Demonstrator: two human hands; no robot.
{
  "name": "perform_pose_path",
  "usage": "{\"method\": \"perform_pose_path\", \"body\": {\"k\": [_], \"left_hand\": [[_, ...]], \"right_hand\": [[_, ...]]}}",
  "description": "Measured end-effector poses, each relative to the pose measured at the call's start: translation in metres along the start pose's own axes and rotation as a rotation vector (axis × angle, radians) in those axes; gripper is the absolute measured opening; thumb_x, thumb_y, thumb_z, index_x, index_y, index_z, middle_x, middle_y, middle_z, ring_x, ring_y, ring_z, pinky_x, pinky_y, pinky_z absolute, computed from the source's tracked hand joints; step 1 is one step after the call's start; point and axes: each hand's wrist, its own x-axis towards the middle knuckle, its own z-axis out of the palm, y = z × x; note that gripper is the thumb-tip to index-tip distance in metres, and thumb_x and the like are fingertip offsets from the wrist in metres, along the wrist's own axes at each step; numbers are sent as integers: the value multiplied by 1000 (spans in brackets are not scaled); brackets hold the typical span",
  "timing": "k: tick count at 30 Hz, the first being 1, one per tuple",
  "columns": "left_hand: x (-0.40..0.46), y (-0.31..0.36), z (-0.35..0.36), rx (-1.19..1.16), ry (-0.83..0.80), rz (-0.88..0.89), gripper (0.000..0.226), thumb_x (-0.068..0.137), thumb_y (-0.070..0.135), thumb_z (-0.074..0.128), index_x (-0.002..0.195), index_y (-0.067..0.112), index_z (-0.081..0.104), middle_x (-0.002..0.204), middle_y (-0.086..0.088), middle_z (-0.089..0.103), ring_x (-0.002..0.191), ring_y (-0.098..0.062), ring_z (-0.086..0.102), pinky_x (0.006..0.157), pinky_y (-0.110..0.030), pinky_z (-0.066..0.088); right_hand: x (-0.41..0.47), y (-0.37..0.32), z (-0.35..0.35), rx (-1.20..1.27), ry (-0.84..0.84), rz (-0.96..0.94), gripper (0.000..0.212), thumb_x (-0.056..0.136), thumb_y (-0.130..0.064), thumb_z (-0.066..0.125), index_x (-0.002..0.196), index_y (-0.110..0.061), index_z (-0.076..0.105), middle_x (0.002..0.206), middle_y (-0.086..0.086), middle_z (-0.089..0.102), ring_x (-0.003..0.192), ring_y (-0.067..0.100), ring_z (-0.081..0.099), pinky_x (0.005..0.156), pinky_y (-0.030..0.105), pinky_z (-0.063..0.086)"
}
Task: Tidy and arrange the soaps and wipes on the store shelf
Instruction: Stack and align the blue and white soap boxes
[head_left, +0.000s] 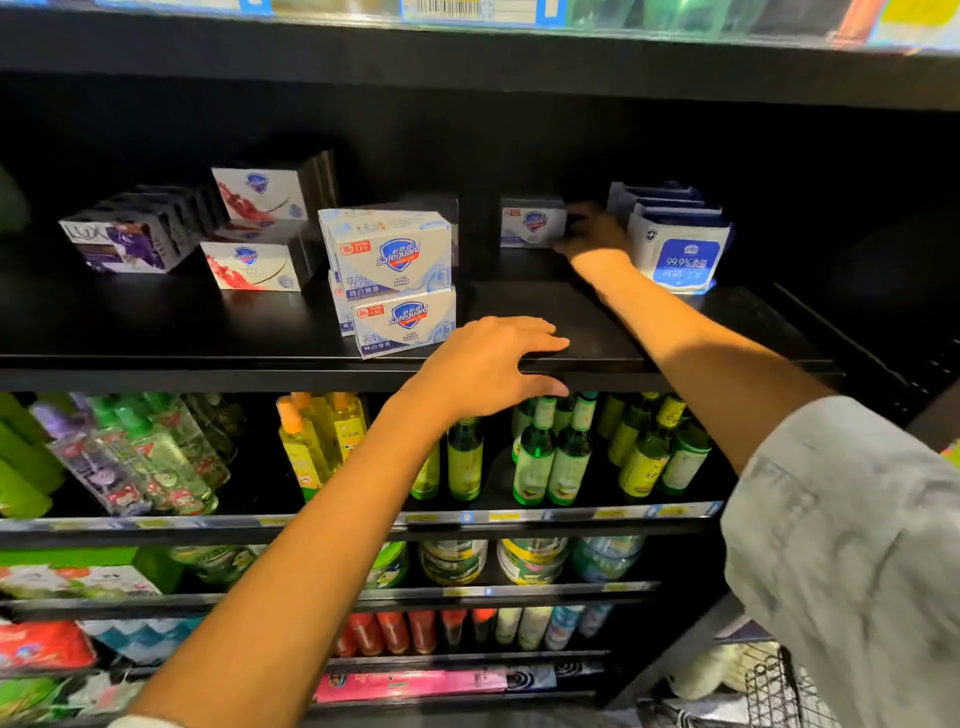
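On the black shelf (561, 312), white Safeguard soap boxes (395, 275) are stacked near the middle. Red-patterned Safeguard boxes (254, 228) and a row of Lux boxes (124, 239) stand to the left. A lone Safeguard box (530, 223) sits deep at the back, and my right hand (595, 239) reaches in and grips its right end. Blue and white wipes packs (675, 249) stand just right of that hand. My left hand (488, 369) hovers open at the shelf's front edge, fingers spread, holding nothing.
The shelf below carries green glass bottles (550, 457), yellow bottles (311, 441) and clear spray bottles (135, 457). Lower shelves hold jars, tubes and packets. A wire basket (774, 686) shows at the bottom right. Another shelf edge runs overhead.
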Motion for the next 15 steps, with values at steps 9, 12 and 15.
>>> {"method": "perform_pose_path", "body": {"k": [9, 12, 15], "left_hand": [[3, -2, 2, -50, 14, -14, 64, 87, 62, 71, 144, 36, 59, 157, 11, 49, 149, -7, 38, 121, -44, 36], [2, -1, 1, -46, 15, -28, 64, 87, 63, 71, 144, 38, 59, 157, 13, 48, 149, -8, 39, 120, -44, 37], [1, 1, 0, -35, 16, -26, 63, 88, 63, 71, 144, 38, 59, 157, 14, 49, 148, -9, 39, 119, -44, 38]], "right_hand": [[25, 0, 19, 158, 77, 20, 66, 81, -22, 88, 138, -11, 57, 142, 9, 62, 134, 26, 56, 111, 30, 43], [29, 4, 21, 161, 139, 23, 62, 77, -23, 90, 131, -13, 61, 137, 8, 66, 131, 27, 59, 111, 34, 46], [30, 4, 23, 183, 109, 28, 58, 81, -17, 87, 132, -8, 61, 137, 11, 66, 132, 27, 58, 111, 30, 44]]}}
